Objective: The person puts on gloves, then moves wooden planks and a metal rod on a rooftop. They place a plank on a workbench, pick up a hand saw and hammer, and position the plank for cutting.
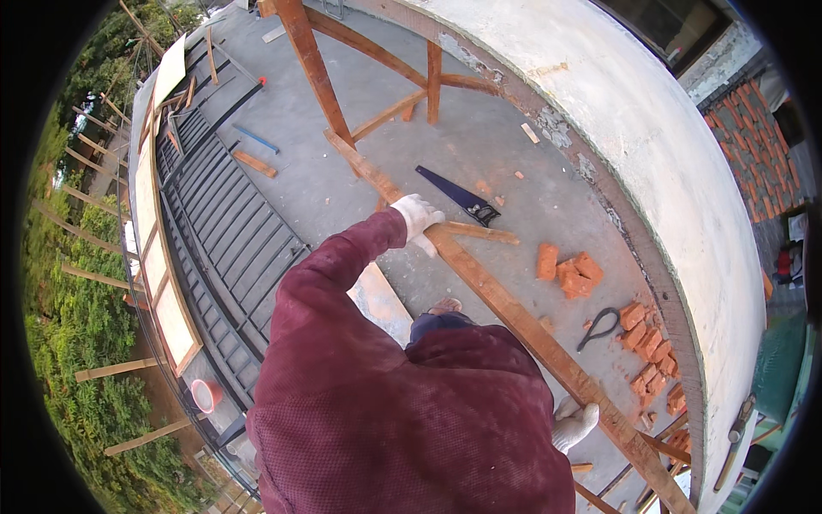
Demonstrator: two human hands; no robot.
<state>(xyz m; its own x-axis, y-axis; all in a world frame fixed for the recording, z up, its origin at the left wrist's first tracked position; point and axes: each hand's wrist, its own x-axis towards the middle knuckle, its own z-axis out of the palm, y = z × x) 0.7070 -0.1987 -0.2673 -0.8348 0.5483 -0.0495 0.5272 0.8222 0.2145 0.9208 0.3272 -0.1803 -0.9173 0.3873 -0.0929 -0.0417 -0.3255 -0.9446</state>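
While two white-gloved hands meet a long timber (514,313), the timber itself runs diagonally from the upper centre of the view to the lower right, in front of the person's maroon top (385,394). Left hand (415,216): the fingers are closed over the timber toward its far end, bent across its upper face. Right hand (575,426): placed against the left edge of the nearer portion; its fingers are partly hidden, and how far they close cannot be told. Beyond the timber, on the grey floor (282,94), are a handsaw (458,195) with a dark blade, a short wood piece (484,232) reaching to the timber's side, orange bricks (578,276) and a black loop (599,328). Broken bricks (651,344) lie near the foot of the pale curved wall (638,154), with a hammer (735,437) near its lower end. At left, a dark metal grille (235,227) extends lengthwise, a blue bar (256,138) near it and a pinkish bucket (216,396) toward the lower left
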